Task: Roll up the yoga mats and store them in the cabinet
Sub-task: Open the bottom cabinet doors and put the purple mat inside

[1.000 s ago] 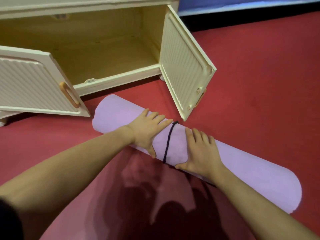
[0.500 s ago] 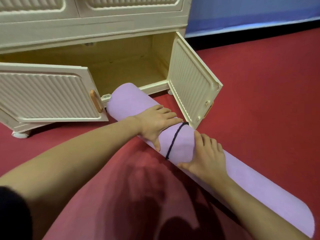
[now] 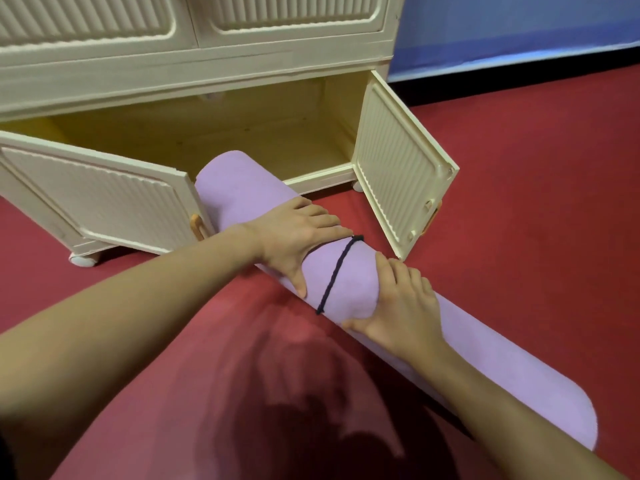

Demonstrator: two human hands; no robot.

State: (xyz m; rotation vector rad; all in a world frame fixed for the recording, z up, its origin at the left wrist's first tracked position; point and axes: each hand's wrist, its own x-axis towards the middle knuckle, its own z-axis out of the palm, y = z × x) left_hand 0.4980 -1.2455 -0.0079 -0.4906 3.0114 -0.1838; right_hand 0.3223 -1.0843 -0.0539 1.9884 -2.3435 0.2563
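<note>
Head view: I see 1 rolled lilac yoga mat (image 3: 242,195) lying on the red floor (image 3: 519,202), its long axis running diagonally from upper left to lower right. Its far end points into the lower compartment of the cream cabinet (image 3: 207,64) and sits at the compartment's front sill, between the 2 open doors; whether that end has crossed the sill I cannot tell. Its near end (image 3: 561,410) lies well out on the floor at lower right. A dark cord (image 3: 337,273) circles the roll near its middle. My left hand (image 3: 298,237) lies flat across the top of the roll just left of the cord, fingers straight and thumb down the near side, pressing rather than clasping. My right hand (image 3: 403,306) rests on the roll just right of the cord, fingers extended over the top and thumb splayed along the near side, likewise not curled round it. The left door (image 3: 104,199) stands swung outward, its free edge just beside the mat's far end; the right door (image 3: 401,168) stands open to the right, its lower corner near the cord. The compartment interior behind the mat's tip shows bare wooden floor. A darker red mat (image 3: 207,393) spreads beneath both forearms.
</note>
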